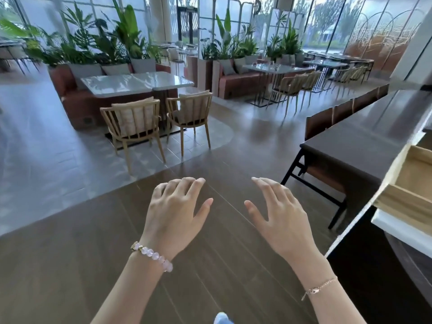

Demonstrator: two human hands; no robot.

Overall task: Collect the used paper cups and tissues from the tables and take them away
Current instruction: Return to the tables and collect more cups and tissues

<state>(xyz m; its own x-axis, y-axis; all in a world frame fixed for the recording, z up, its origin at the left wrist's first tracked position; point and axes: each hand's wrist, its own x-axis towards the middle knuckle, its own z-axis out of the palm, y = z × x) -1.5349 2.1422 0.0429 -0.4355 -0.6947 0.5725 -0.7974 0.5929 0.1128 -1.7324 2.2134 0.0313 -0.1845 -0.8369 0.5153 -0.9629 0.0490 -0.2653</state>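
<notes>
Both hands are free. Your left hand point(174, 213) and right hand point(278, 213) hang palm-down over the wood floor, fingers spread and loosely bent, nothing in either.

No cups or tissues can be picked out from here. The pale double table point(131, 84) ahead-left, w/ two slatted chairs point(133, 122) at it, has its top washed w/ glare. The farther table point(275, 67) to the right carries a few small upright bits point(264, 63), possibly card stands or glasses; too small & blurred to tell. The dark long table point(355, 141) on your right is seen at a shallow angle, so little of its top reads.

Handling, as a judgement: expect the cups to be v. light, thin-walled and easy to crush. They may hold dregs, so keep them upright. Take each round the upper wall just under the rolled rim, thumb opposite fingers, light squeeze; the rim is prob. the stiffest part. Nest empties into one stack so one hand stays free. The tissues will be limp, near weightless, maybe damp. Pinch them mid-sheet and scrunch into the palm, or stuff them into the top cup so they don't drift off while you walk.
</notes>
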